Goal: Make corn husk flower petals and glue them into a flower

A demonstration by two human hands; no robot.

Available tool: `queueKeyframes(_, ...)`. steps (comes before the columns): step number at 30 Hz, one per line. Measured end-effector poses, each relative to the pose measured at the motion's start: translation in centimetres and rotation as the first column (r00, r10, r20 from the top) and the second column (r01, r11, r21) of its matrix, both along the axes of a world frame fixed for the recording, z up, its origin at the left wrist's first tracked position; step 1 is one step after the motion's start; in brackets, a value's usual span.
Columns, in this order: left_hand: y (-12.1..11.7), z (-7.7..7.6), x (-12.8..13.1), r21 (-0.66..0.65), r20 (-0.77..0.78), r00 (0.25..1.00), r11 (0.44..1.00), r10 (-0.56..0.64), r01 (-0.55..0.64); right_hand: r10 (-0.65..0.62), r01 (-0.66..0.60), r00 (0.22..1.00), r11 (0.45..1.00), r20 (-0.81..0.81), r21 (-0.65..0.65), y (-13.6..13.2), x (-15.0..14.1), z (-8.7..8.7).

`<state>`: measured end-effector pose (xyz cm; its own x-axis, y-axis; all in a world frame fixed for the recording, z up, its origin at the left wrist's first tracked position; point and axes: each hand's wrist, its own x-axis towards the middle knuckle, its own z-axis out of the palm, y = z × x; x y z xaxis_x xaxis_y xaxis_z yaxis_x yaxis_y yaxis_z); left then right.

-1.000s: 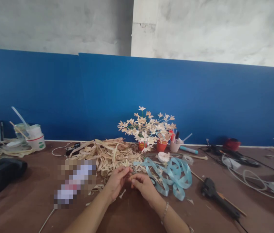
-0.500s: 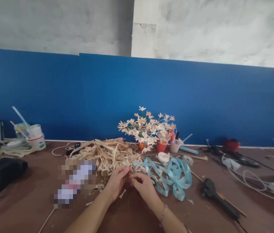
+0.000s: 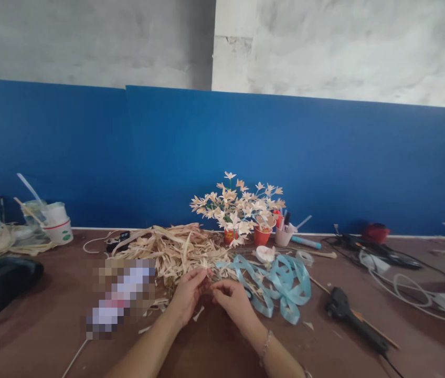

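Observation:
Both hands meet over the brown table, in front of a heap of dry corn-husk strips [image 3: 171,244]. My left hand [image 3: 189,294] is closed, thumb and fingers pinched together; pale husk shows by its fingertips, but whether it is held I cannot tell. My right hand [image 3: 232,302], with a bracelet at the wrist, pinches close beside the left fingertips. Whatever lies between the fingers is too small to name. Just right of the right hand, a loose tangle of light blue ribbon [image 3: 291,289] lies on the table. Behind stand pale husk flowers [image 3: 228,202] in red cups [image 3: 262,236].
A black glue gun [image 3: 354,320] lies at the right, near white cables [image 3: 403,294]. To the left are a blurred-out object [image 3: 122,296] with a cord, a black tool [image 3: 8,283] and a white cup [image 3: 59,231]. A blue partition [image 3: 285,142] closes off the back.
The view has shifted very slightly. Both hands stay pinched together at the same spot, with only small finger movement.

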<state>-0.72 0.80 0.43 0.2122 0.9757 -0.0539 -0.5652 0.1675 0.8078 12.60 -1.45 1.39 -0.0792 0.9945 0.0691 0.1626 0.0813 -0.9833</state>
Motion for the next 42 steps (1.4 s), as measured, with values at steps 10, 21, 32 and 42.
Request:
queueKeyframes(10, -0.01, 0.36, 0.28, 0.036, -0.187, 0.978, 0.996, 0.091, -0.086, -0.013, 0.012, 0.999, 1.000, 0.043, 0.029, -0.01, 0.02, -0.27)
queueKeyframes(21, -0.09, 0.49, 0.14, 0.078, -0.223, 0.970, 0.993, 0.102, -0.087, 0.054, -0.054, 0.999, 0.998, -0.001, 0.032, 0.07, -0.23, -0.88)
queueKeyframes(32, -0.69, 0.30, 0.88, -0.007, -0.152, 0.988, 0.999, -0.040, 0.040, 0.053, -0.052, 0.998, 0.998, -0.030, 0.018, -0.09, -0.22, -0.29)
queueKeyframes(42, -0.60, 0.90, 0.40, -0.014, -0.192, 0.981, 1.000, 0.003, -0.005, -0.068, 0.075, 0.995, 0.993, -0.075, 0.092, 0.31, 0.41, -0.04)
